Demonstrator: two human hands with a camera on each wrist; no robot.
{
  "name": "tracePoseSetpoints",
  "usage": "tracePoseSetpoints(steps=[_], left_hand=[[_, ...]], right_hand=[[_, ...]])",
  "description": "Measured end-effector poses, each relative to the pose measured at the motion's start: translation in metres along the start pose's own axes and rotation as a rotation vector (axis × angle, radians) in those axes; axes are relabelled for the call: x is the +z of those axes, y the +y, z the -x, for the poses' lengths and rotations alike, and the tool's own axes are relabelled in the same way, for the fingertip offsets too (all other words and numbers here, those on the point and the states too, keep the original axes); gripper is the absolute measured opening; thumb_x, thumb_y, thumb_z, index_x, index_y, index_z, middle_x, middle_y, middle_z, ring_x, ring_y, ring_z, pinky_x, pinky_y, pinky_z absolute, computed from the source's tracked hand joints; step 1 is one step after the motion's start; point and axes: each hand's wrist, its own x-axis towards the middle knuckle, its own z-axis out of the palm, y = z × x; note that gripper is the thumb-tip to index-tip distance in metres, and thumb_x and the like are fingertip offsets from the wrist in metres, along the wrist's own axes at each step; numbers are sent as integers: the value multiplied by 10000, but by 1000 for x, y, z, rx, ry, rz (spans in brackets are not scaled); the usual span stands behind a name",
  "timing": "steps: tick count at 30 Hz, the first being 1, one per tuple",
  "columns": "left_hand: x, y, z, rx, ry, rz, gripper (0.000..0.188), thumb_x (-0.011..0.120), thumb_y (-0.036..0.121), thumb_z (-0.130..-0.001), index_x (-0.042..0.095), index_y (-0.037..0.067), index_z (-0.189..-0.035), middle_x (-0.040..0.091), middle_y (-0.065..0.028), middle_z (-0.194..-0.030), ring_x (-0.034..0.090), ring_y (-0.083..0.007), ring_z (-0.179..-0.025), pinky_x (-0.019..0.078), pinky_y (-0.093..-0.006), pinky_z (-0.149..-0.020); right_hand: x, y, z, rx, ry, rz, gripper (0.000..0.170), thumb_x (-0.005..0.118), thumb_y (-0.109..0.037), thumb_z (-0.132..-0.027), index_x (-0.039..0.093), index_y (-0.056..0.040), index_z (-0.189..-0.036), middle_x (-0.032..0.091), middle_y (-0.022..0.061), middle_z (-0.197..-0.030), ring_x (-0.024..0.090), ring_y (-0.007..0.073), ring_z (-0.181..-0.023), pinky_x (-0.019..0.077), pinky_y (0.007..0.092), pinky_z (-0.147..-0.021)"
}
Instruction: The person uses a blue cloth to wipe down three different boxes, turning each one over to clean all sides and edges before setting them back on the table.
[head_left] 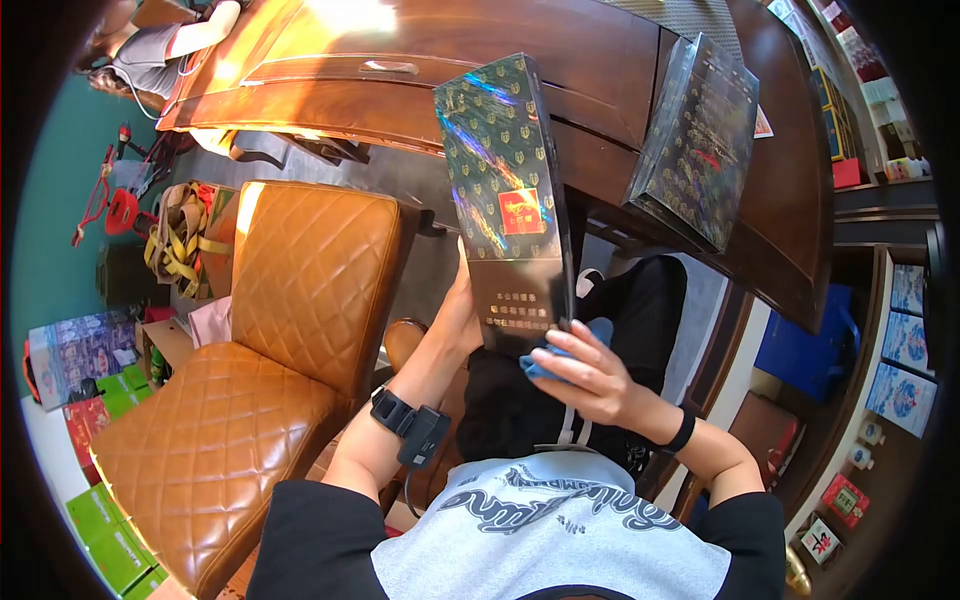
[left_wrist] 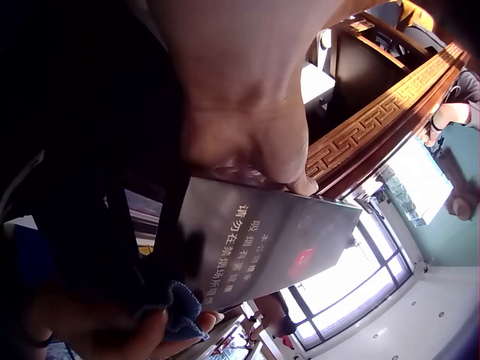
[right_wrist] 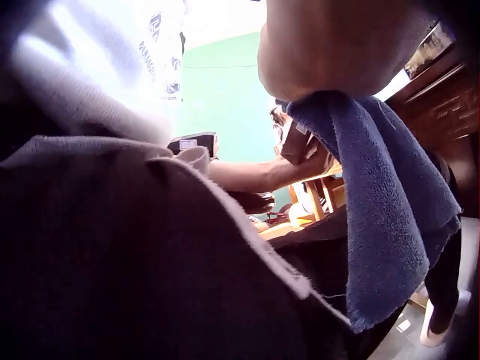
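A tall dark box [head_left: 497,160] with a gold pattern, a red label and a bronze lower part stands tilted over the lap. The left hand [head_left: 462,305] grips its left side near the lower end; in the left wrist view that hand [left_wrist: 247,127] lies along the box's [left_wrist: 262,240] edge. At the lower right corner, the right hand [head_left: 590,378] holds a blue cloth [head_left: 570,355] against the box. The cloth [right_wrist: 382,210] hangs in folds below the right hand [right_wrist: 337,45] in the right wrist view, fingers mostly hidden there.
A wooden desk [head_left: 600,70] stands ahead, with another dark wrapped box [head_left: 697,140] on its right part. At left is a brown quilted chair [head_left: 310,280]. Shelves [head_left: 870,270] with boxes line the right side. Another person [head_left: 150,55] is at the desk's far left.
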Motion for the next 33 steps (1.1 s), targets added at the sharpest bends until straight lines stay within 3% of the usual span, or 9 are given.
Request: tracePoseSetpoints(steps=[4,11,12,17,21,22,25,30,33], left_hand=[[24,2,1,-62,353,-297,798,286,692,-992,406,76,-1485,546,-121,-1439,582,-241,-1262,522,-408,-1023],[12,-7,8,85,189,-703,838,594,683,-880,416,102,-1457,632,-50,-1175,636,-136,-1039,571,-296,-864],[21,-6,8,69,209,-663,852,668,671,-837,437,100,-1425,625,-18,-1084,626,-92,-971,563,-244,-795],[13,3,12,-21,151,-537,749,714,550,-889,452,67,-1399,600,-60,-1259,596,-136,-1107,534,-295,-903],[17,-6,13,44,153,-488,623,677,465,-949,493,58,-1383,626,-81,-1245,616,-145,-1109,533,-308,-939],[23,-5,12,17,116,-518,714,644,558,-916,484,75,-1416,610,-64,-1058,627,-149,-893,550,-304,-758],[19,-7,10,-9,74,-454,744,620,669,-870,534,91,-1331,602,-53,-909,621,-153,-686,539,-274,-568],[-13,1,9,-146,-123,-165,614,629,542,-905,546,92,-1314,670,-27,-1028,661,-124,-889,570,-240,-744],[49,-5,4,12,193,-38,527,586,252,-1003,446,20,-1455,694,-62,-985,670,-136,-871,570,-222,-781]], right_hand=[[15,-20,-5,-76,-2,-36,247,708,-66,-825,749,-48,-1068,626,103,-1333,563,279,-1308,413,435,-1141],[19,-27,-17,-154,-28,-144,219,643,-63,-855,752,-30,-1042,616,138,-1340,564,308,-1312,452,441,-1121],[17,-26,-23,-162,-32,-167,224,647,-67,-847,751,-29,-1041,616,144,-1336,565,315,-1310,452,445,-1121],[15,-12,-52,-186,60,-186,245,656,-69,-820,736,23,-1032,609,173,-1321,561,361,-1303,447,486,-1128],[-16,33,-95,34,176,-21,332,596,48,-776,692,50,-1093,624,200,-1302,542,400,-1314,371,547,-1161],[-23,49,-106,64,249,18,340,583,80,-771,693,38,-1090,630,203,-1286,543,401,-1311,371,541,-1158],[-35,81,-131,93,384,66,347,574,130,-764,688,24,-1074,636,192,-1264,546,391,-1301,393,508,-1152],[-13,34,-122,70,231,1,288,619,53,-787,704,41,-1061,637,210,-1265,547,414,-1305,409,532,-1133],[3,-4,-100,38,128,-30,286,661,-7,-749,718,49,-1024,627,202,-1273,558,397,-1296,446,520,-1114]])
